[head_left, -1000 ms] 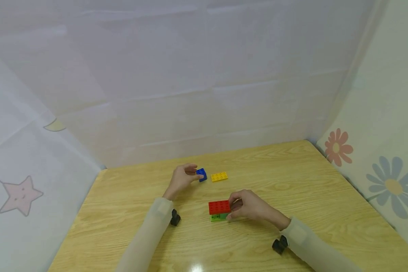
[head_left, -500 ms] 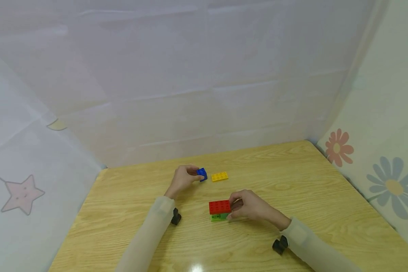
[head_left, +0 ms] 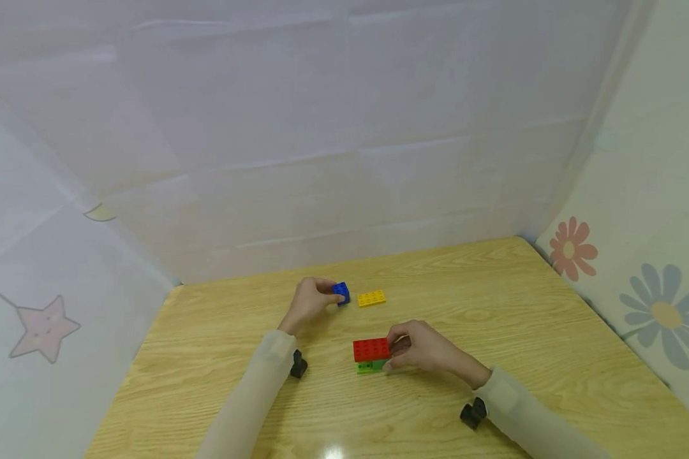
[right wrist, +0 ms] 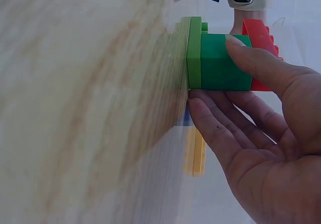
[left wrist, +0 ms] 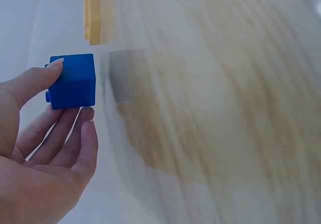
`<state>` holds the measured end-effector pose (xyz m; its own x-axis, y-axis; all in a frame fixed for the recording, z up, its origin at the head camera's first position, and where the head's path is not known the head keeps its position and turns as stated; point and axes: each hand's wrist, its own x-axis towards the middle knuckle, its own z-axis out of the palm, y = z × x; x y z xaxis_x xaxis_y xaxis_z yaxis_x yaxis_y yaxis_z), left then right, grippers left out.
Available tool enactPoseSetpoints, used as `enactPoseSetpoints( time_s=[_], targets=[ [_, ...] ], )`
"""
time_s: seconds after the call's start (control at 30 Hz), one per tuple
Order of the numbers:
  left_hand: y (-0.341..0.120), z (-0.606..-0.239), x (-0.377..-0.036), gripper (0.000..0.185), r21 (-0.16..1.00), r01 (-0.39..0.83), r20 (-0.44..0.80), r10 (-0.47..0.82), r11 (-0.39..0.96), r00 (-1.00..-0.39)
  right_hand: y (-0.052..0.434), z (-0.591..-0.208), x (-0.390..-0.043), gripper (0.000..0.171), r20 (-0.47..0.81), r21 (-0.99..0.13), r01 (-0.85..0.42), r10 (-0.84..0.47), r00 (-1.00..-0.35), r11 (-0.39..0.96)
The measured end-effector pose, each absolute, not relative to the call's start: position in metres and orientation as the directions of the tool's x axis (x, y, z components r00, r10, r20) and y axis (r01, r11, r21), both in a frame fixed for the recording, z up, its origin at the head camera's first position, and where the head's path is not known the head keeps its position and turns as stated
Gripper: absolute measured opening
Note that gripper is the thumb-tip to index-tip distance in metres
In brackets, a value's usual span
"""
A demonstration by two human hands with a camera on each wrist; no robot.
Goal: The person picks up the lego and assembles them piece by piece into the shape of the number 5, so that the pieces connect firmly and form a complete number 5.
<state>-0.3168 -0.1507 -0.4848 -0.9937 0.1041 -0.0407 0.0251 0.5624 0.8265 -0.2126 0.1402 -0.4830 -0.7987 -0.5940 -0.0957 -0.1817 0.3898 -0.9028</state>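
A blue building block (left wrist: 72, 81) with studs is pinched between thumb and fingers of my left hand (head_left: 309, 302). In the left wrist view a narrow gap shows between the block and the tabletop. My right hand (head_left: 422, 347) grips the right end of a small stack. That stack has a light green plate (right wrist: 194, 53) at the bottom, a darker green block (right wrist: 220, 68) on it, and a red plate (head_left: 371, 349) across the top, overhanging to the left. A yellow plate (head_left: 371, 298) lies on the table just right of the blue block.
The wooden table (head_left: 465, 299) reaches back to a pale cloth wall (head_left: 344, 140). Printed cloth stands along both sides, with a star (head_left: 44, 328) at left and flowers (head_left: 666, 315) at right. Each wrist carries a small black camera mount (head_left: 473, 413).
My left hand stays at nearly the same spot, with the blue block tipped slightly more upright. My right hand and the stack have not visibly moved.
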Motion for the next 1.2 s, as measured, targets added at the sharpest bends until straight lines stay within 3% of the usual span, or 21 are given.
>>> enactPoseSetpoints(
  time_s=[1.2],
  targets=[
    [-0.152, -0.443, -0.266, 0.039, 0.845, 0.186, 0.061, 0.255, 0.502, -0.965, 0.138, -0.483, -0.213, 0.021, -0.082, -0.892, -0.206, -0.592, -0.802, 0.403]
  ],
)
